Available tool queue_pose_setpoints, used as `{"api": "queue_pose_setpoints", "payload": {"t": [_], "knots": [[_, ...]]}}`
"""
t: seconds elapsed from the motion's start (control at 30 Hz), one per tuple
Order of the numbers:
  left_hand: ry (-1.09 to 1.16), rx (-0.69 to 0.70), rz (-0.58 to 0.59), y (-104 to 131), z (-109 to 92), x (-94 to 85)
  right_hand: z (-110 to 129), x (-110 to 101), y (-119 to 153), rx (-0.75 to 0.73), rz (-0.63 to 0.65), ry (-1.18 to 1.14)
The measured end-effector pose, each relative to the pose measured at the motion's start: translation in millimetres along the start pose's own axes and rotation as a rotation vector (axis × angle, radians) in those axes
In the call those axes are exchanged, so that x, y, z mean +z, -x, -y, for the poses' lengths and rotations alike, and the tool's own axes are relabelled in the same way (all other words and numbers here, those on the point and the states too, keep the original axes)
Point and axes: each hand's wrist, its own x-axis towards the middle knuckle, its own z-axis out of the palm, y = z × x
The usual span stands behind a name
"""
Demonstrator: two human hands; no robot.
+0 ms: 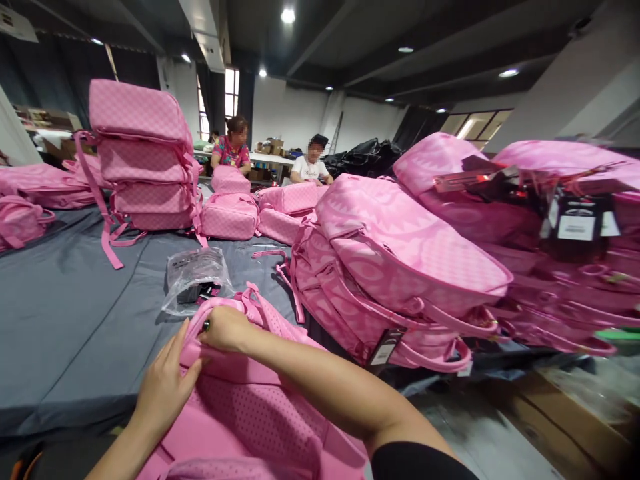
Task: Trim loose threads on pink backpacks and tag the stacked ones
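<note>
A pink backpack (260,413) lies in front of me, its perforated back panel facing up. My left hand (165,387) grips the top edge of the backpack from the left. My right hand (225,328) is closed at the bag's top, pinching something small and dark there, perhaps a zipper pull; I cannot tell what exactly. Just beyond the bag lies a clear plastic packet (195,279) with dark items inside.
A grey-covered table (65,320) carries a stack of pink backpacks (143,157) at the back left and a sprawling heap of pink backpacks (400,267) with hang tags on the right. Two people sit at a far table (270,159). A cardboard box (565,420) stands low right.
</note>
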Motion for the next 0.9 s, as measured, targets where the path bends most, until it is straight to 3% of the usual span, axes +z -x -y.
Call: {"api": "queue_pose_setpoints", "payload": {"t": [0.13, 0.27, 0.6, 0.8, 0.9], "knots": [[0.021, -0.008, 0.022, -1.6, -0.5, -0.9, -5.7, 0.1, -2.3, -0.015, 0.051, 0.003], [0.04, -0.018, 0.017, -0.5, -1.1, -1.1, -18.8, 1.3, 5.7, -0.137, 0.08, -0.038], [0.091, -0.028, 0.008, 1.7, 1.9, 0.8, -29.0, 31.5, 9.9, -0.498, -0.155, 0.279], [0.208, -0.075, 0.058, 0.0, 4.0, -6.2, -24.4, 32.8, 10.2, -0.487, -0.269, 0.073], [0.235, -0.135, 0.08, -3.1, 1.6, -13.4, -33.0, 17.8, 25.0, -0.486, -0.172, 0.166]]}}
